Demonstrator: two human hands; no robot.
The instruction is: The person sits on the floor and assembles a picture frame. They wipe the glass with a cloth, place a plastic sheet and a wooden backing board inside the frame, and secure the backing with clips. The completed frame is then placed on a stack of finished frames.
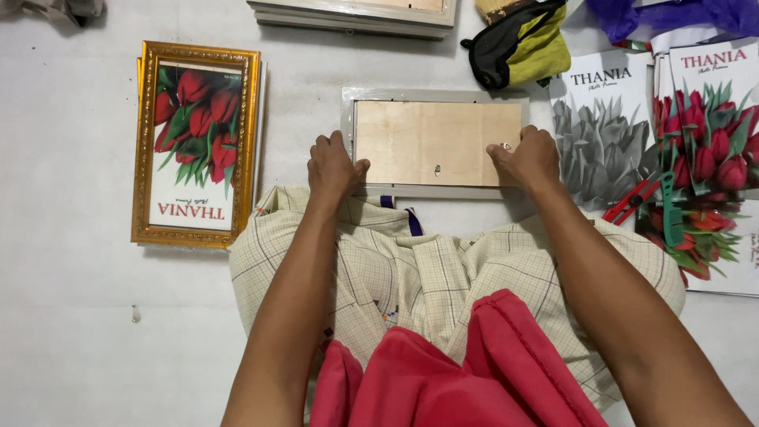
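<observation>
Face-down frame (pixel 435 142) is gripped at both ends by left hand (pixel 332 168) and right hand (pixel 528 158); near edge hidden by checked cloth (pixel 411 269)

we see printed paper inserts: a red tulip sheet (pixel 196 142) inside the gold frame at left, a grey tulip sheet (pixel 605 126) and red tulip sheets (pixel 711 150) stacked at right.

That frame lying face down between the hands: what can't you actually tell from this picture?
- Head view: the front of the face-down frame is hidden against the floor.
- Its near corners are covered by the left hand and right hand.
- The clip under the right fingertips is too small to read.
- The frame stack is cut off by the top edge.
</observation>
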